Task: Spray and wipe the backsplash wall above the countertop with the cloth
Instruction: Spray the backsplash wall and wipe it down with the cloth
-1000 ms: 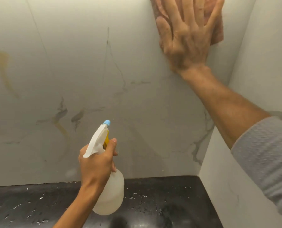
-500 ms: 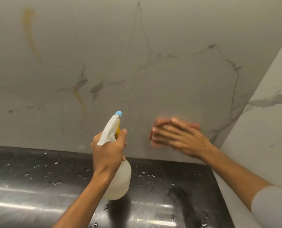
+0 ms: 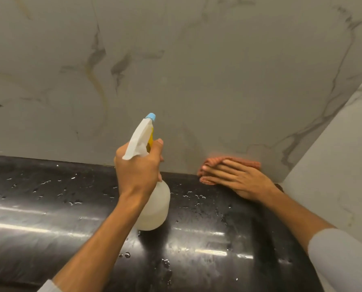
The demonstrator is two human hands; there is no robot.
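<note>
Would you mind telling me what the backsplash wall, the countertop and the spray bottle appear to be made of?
Backsplash wall: probably marble or marble-look slab, smooth, pale with grey and ochre veins.
Countertop: likely polished black stone; it mirrors light streaks and beads water.
Spray bottle: translucent white plastic, with an opaque white trigger head.
</note>
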